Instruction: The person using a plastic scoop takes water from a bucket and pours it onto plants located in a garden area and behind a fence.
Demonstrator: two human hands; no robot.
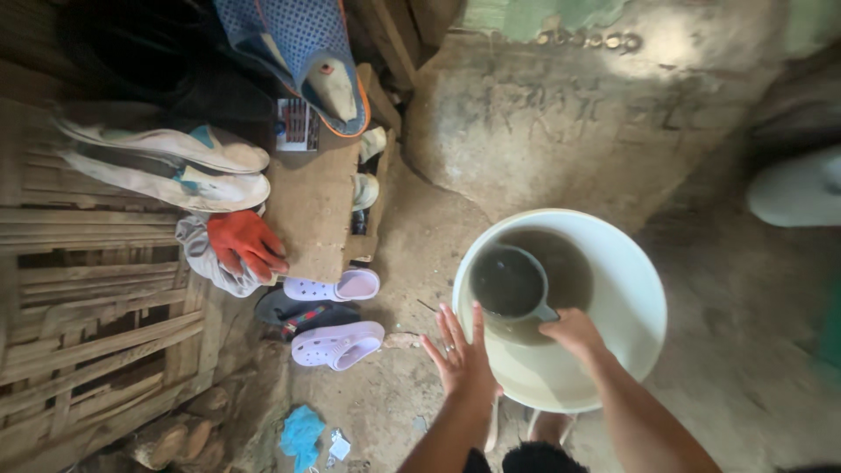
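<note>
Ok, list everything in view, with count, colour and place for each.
bucket: one, white, on the ground at centre right, holding murky water
dipper: one, dark, inside the bucket
clogs: two, pale lilac, on the ground left of the bucket
glove: one, red, on the wooden board
long shoes: two, off-white, upper left
blue cloth: one, on the ground at the bottom
left hand: open, fingers spread, beside the bucket rim
right hand: gripping the dipper's handle
</note>
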